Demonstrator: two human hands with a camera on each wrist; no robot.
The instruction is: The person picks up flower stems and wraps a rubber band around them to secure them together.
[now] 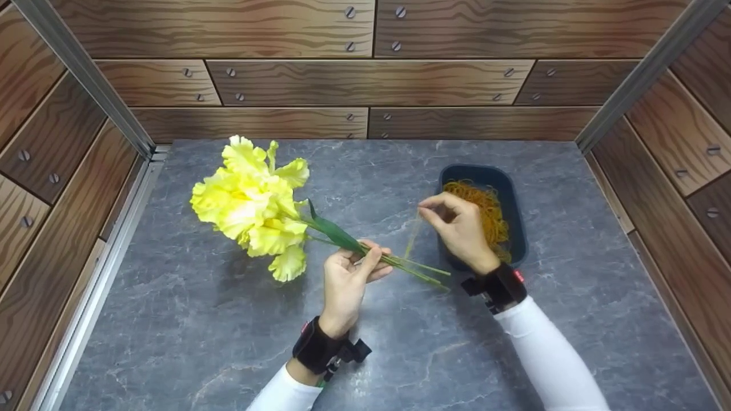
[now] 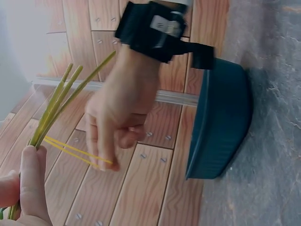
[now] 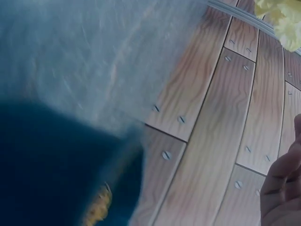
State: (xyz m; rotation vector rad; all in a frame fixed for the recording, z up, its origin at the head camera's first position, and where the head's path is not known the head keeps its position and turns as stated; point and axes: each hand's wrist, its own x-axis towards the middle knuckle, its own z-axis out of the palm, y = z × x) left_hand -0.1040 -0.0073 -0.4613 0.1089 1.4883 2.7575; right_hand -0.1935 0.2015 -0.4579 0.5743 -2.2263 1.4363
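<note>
Left of the dark blue, rounded plastic tub (image 1: 518, 228), the left grip (image 1: 349, 277) holds thin green stems (image 1: 420, 273) with ruffled yellow blooms (image 1: 245, 205); the right grip (image 1: 460, 228), beside the tub, pinches a thin yellow elastic band (image 2: 80, 150) stretched from the stems.

Yellow flowers (image 1: 251, 205), green stems (image 2: 46, 117), grey marbled tabletop (image 1: 228, 342)

Flowers (image 1: 251, 205) left of the tray (image 1: 518, 228), rubber bands (image 1: 495, 225) inside it
</note>
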